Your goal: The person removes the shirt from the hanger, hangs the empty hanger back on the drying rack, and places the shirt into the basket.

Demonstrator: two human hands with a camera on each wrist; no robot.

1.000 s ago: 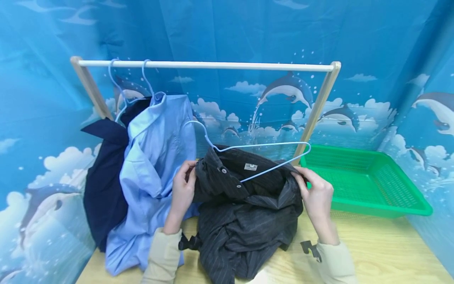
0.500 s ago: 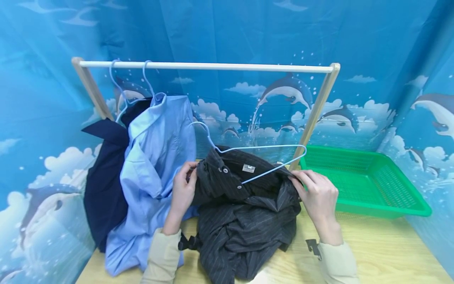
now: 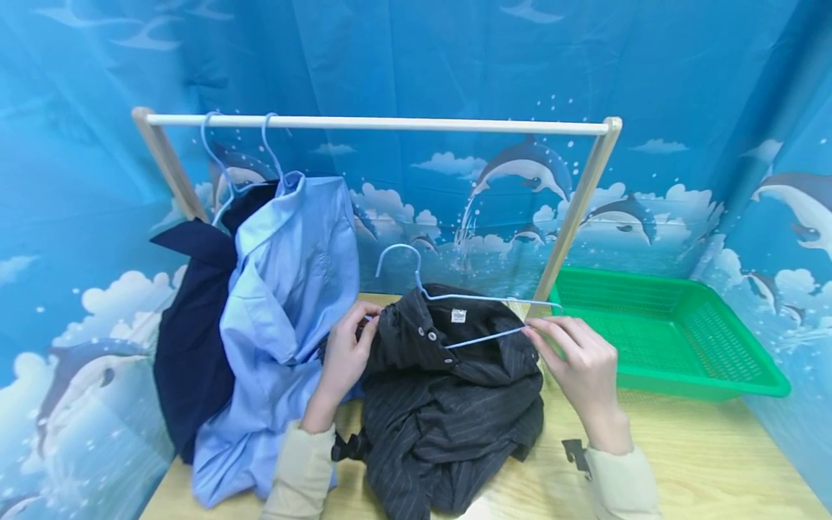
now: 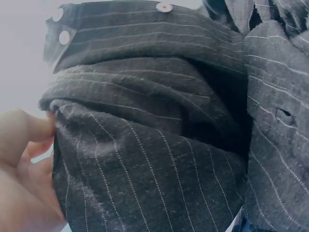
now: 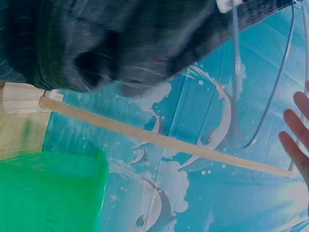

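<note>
1. Head view: the dark shirt (image 3: 448, 404) lies bunched on the bench (image 3: 682, 462), a hanger (image 3: 455, 318) partly in its collar. The left hand (image 3: 347, 354) pinches the collar at 9 o'clock; the right hand (image 3: 578, 354), fingers loosely extended, touches the hanger's end at 3 o'clock. Two shirts hang on the rail (image 3: 377, 123) (up at 11 o'clock); a green tray (image 3: 669, 332) sits right.
2. Left wrist view: fingers (image 4: 24, 130) grip striped cloth.
3. Right wrist view: fingertips (image 5: 297, 140) straight, gripping nothing.
4. Judgement: threading the hanger; next, seat the right shoulder over the wire.
</note>
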